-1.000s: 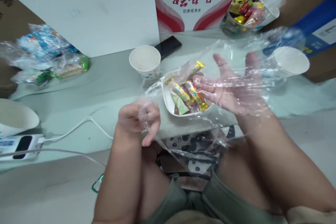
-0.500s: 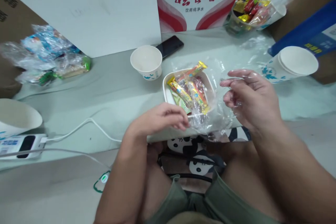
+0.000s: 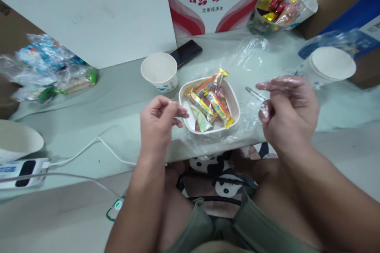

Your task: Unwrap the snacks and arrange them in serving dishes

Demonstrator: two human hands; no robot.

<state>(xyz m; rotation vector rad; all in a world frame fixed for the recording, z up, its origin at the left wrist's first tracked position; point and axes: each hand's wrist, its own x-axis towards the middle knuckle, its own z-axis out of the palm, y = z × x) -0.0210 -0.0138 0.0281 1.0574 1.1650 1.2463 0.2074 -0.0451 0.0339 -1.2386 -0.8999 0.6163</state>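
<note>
A white bowl [image 3: 236,114] stands near the table edge, holding several small wrapped snacks [image 3: 219,109] in yellow and orange and a pale green packet [image 3: 202,119]. My left hand [image 3: 160,120] is at the bowl's left side with its fingers pinched together. What they hold, if anything, is too fine to make out. To the right of the bowl, my right hand [image 3: 289,104] is closed on clear plastic film [image 3: 253,94], which glistens over its fingertips. More of the film lies around the bowl's right and front sides.
Behind the bowl are a paper cup [image 3: 160,72] and a black phone [image 3: 190,52]. Stacked paper cups [image 3: 332,65] stand right, a tub of wrapped sweets [image 3: 274,14] back right. Bagged snacks [image 3: 53,63], a large paper cup [image 3: 19,138] and a white cable [image 3: 97,139] are left.
My left hand has gone from the bowl's front up to its left side, its fingers now pinched. The film has shifted off the snacks. My right hand has closed more.
</note>
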